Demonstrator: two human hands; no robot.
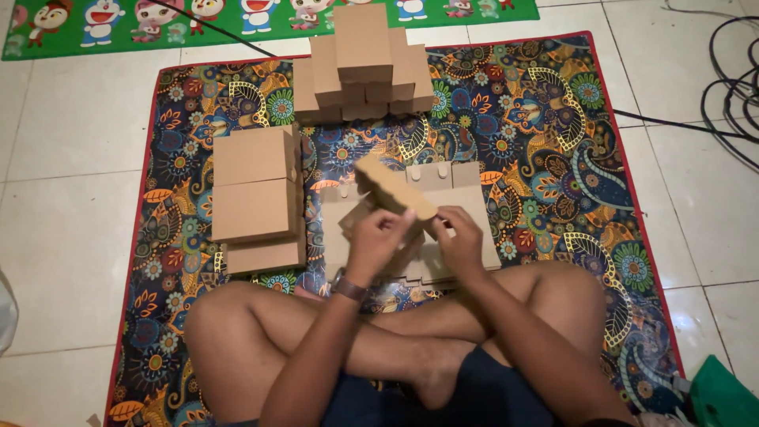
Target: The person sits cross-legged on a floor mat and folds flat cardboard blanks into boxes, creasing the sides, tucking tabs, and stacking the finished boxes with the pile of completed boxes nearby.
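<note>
Left hand (378, 237) and right hand (461, 237) are both closing fingers on a half-folded cardboard box (394, 188) over the mat (553, 142) centre (keeping creases square matters).

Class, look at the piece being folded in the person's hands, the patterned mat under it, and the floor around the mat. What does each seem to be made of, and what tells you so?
Folded piece: likely cardboard; matt brown, a wavy cut edge, holds its creases.
Patterned mat: probably printed fabric or thin plastic sheet; lies flat, red border. Unclear which.
Floor: seemingly glazed tile; pale, slightly shiny, with grout lines.
</note>
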